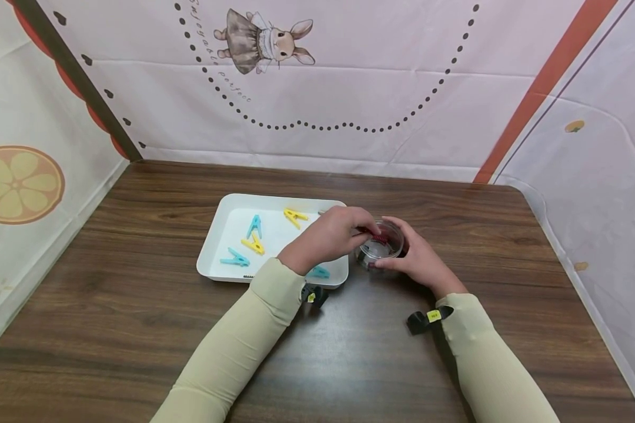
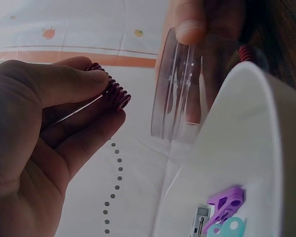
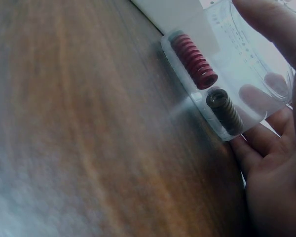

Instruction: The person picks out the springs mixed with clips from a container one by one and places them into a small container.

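My left hand (image 1: 332, 234) pinches a dark red coil spring (image 2: 117, 95) between thumb and fingers. In the head view it is above the mouth of a clear plastic jar (image 3: 237, 54), at the tray's right side. My right hand (image 1: 422, 262) grips that jar from the right, with its thumb and fingers round the wall. Two springs lie at the jar's bottom in the right wrist view: a red spring (image 3: 193, 60) and a dark grey spring (image 3: 224, 111). The left hand and forearm hide part of the tray.
A white tray (image 1: 205, 258) holds several clothespins, among them a blue clothespin (image 1: 235, 258), a yellow clothespin (image 1: 254, 244) and a purple clothespin (image 2: 227, 203). Under everything is a dark wooden table (image 1: 370, 352). Printed cloth (image 1: 381, 94) hangs behind and at the sides.
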The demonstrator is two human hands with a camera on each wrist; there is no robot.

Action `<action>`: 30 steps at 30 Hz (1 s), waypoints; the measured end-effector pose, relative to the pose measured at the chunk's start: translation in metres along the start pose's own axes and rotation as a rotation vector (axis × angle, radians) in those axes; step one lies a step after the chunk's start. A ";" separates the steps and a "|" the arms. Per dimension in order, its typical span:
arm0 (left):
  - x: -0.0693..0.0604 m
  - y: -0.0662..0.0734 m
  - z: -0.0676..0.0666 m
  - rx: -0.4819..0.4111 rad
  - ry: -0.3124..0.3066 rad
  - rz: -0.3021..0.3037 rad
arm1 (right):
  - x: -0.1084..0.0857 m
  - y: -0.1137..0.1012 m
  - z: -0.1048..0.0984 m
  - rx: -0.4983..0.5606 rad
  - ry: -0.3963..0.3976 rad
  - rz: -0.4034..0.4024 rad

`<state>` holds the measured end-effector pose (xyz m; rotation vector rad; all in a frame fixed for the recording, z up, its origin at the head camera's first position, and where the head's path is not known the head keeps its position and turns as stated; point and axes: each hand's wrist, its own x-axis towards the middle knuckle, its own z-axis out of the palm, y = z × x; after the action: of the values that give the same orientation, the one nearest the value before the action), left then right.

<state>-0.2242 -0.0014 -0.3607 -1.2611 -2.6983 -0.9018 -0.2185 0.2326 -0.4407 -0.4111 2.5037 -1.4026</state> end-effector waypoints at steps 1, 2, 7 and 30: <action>0.000 0.000 0.000 0.001 -0.004 0.000 | 0.000 0.000 0.000 0.000 0.000 0.001; 0.000 0.000 0.000 0.005 -0.007 0.002 | 0.000 0.000 0.000 -0.001 0.000 0.001; 0.000 0.001 0.001 0.008 -0.015 -0.003 | 0.000 0.000 -0.001 -0.001 -0.002 0.000; 0.003 -0.002 0.013 -0.038 -0.056 -0.031 | 0.000 -0.001 0.000 -0.018 0.007 -0.028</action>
<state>-0.2247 0.0064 -0.3714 -1.2732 -2.7638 -0.9403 -0.2182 0.2326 -0.4399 -0.4470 2.5270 -1.3952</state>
